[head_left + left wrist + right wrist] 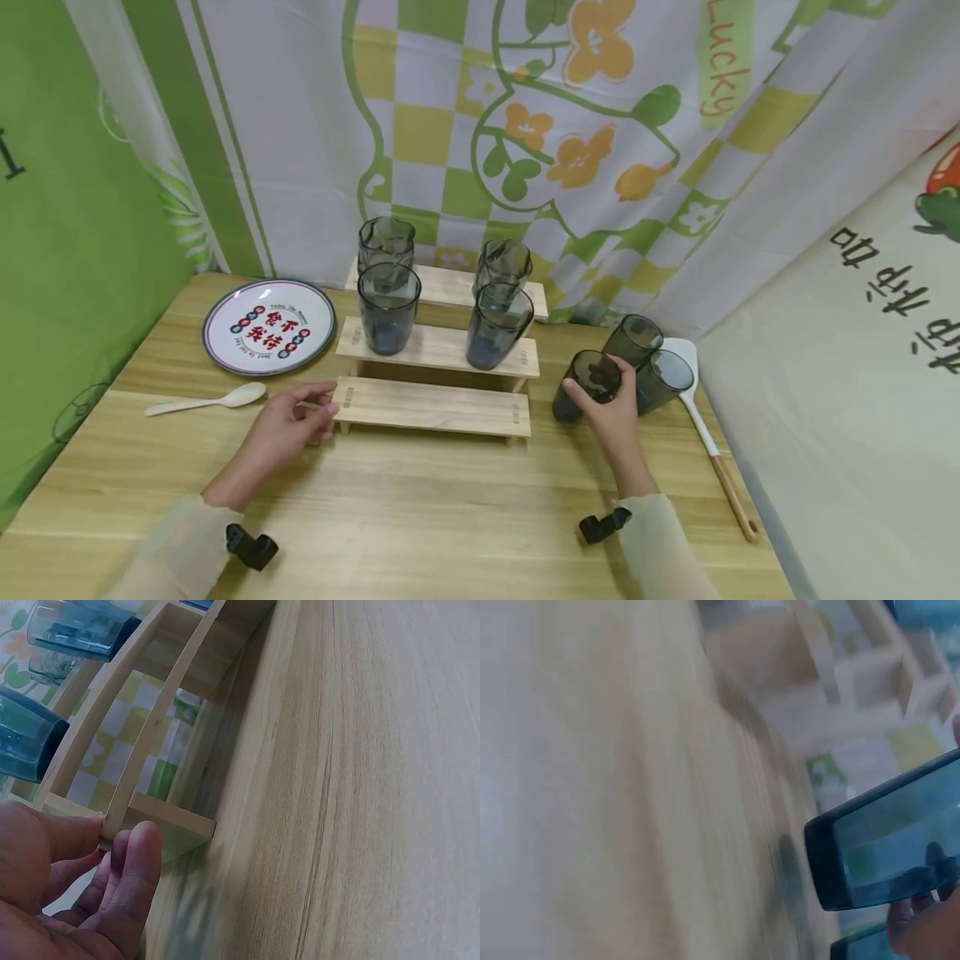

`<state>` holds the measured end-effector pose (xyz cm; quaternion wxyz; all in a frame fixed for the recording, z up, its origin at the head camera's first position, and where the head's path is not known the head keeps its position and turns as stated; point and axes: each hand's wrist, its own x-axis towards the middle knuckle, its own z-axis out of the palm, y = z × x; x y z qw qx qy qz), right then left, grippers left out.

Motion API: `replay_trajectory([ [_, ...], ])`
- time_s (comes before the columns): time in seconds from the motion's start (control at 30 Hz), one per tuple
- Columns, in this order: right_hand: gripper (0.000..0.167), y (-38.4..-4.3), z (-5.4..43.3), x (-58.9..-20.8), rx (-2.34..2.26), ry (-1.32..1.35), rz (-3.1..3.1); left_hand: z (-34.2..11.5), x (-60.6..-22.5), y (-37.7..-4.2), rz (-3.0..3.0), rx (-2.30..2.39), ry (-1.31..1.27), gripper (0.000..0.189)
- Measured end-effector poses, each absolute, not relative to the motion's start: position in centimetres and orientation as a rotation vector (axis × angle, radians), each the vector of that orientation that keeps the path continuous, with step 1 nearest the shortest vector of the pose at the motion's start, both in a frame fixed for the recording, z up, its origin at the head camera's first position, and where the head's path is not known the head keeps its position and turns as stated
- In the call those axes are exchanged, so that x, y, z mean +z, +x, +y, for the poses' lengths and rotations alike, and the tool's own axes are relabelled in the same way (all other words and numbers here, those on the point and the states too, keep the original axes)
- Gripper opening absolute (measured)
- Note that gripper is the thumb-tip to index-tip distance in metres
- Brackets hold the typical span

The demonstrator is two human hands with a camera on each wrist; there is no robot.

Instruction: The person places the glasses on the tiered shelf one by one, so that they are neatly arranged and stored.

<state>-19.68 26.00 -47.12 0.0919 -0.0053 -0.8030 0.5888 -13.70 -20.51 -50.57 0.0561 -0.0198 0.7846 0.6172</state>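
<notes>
A three-tier wooden rack (432,405) stands mid-table. My left hand (296,415) pinches the left end of its lowest shelf between thumb and fingers, as the left wrist view shows close up. On the right, my right hand (617,408) grips a dark tinted glass (577,398), thumb on one side and fingers on the other. In the right wrist view that glass (889,836) appears tilted, its thick base toward the rack. Two more tinted glasses, one behind (634,337) and one to the right (663,382), stand close to it.
Two smooth glasses (388,312) stand on the middle shelf and two wavy glasses (502,265) on the top one. A white plate (318,321) and a pale spoon (217,402) lie left. A white spatula with a wooden handle (731,492) lies along the right edge. Curtains (300,167) hang behind.
</notes>
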Motion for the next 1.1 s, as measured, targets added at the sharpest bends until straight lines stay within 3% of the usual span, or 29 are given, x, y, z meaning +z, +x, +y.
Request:
replay_trajectory([
  [0.2, 0.068, -15.3, 23.4, -44.8, 1.748, 0.231, -2.28, -20.8, -50.7, -13.7, 2.388, 1.874, -0.066, 0.045],
  [0.47, 0.069, -14.7, 15.7, -44.6, 1.89, 0.47, -2.249, -21.2, -51.0, -13.5, 2.294, 1.972, -0.083, 0.044],
  [0.77, 0.076, -15.5, 3.5, -45.5, 1.959, 0.451, -2.32, -20.0, -51.3, -13.9, 2.192, 2.041, -0.056, 0.042],
  [1.1, 0.079, -15.6, -2.0, -46.0, 1.828, 0.361, -2.3, -20.6, -51.0, -13.5, 2.228, 2.02, -0.101, 0.042],
])
